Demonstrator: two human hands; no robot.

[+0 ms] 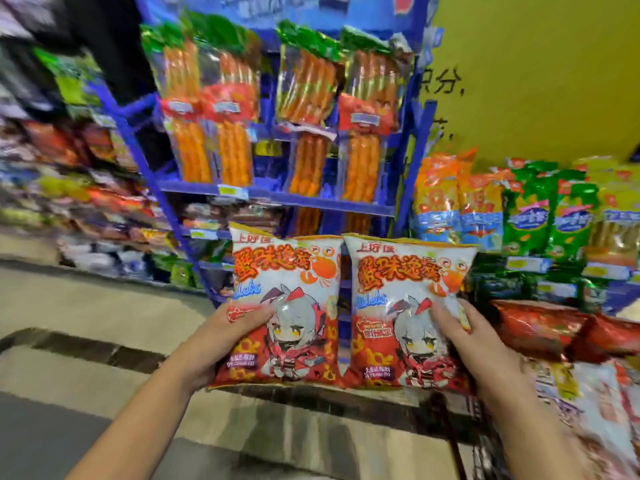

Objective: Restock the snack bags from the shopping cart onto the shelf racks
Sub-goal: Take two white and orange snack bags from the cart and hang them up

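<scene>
Two matching crab-print bags stand upright, edge to edge, in front of the lower tiers of the blue shelf rack (277,197). The left grip (221,337) is clamped on the left snack bag (287,306), thumb across its face. The right grip (474,344) is clamped on the right snack bag (405,306) in the same way.

Placing one bag at a time, print facing out, would probably go best.

The rack's upper tiers hold sausage packs (304,88). Below and to the right of the rack, the shopping cart (460,441) holds more red bags (540,330).
</scene>
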